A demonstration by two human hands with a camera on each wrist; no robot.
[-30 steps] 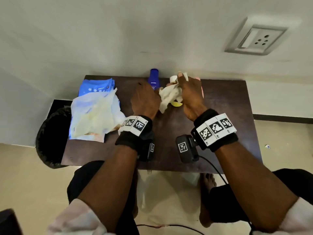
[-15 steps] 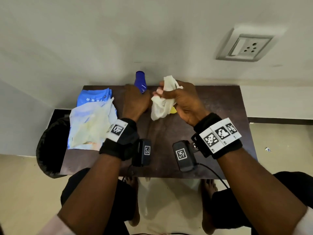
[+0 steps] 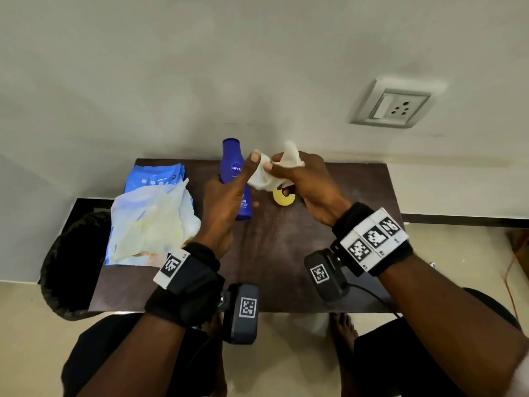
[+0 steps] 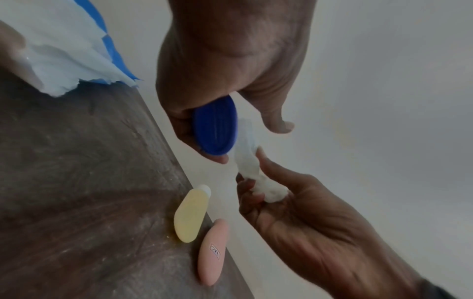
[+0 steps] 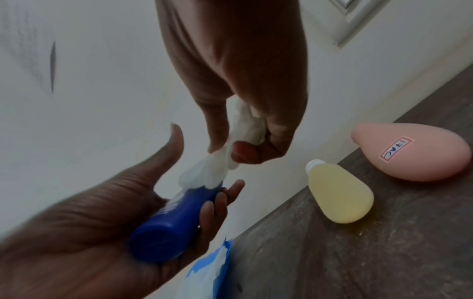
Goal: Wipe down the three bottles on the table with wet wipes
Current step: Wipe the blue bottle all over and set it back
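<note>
Left hand (image 3: 226, 202) grasping dark blue plastic lotion bottle (image 3: 232, 161), held up off dark wooden bench (image 3: 286, 253), thumb raised. Right hand (image 3: 309, 181) clenched round crumpled white wet wipe (image 3: 266, 176), wipe touching bottle's upper end. Pale yellow teardrop bottle (image 5: 337, 192) and pink teardrop bottle (image 5: 412, 153) standing just beside each other near bench's far edge. Blue wipes pack (image 3: 154, 179) at left, under crumpled white sheet (image 3: 151, 224)

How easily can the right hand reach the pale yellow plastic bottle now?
Probably easily: the pale yellow plastic bottle stands uncovered beside the right hand, though that hand holds a crumpled white wet wipe.
</note>
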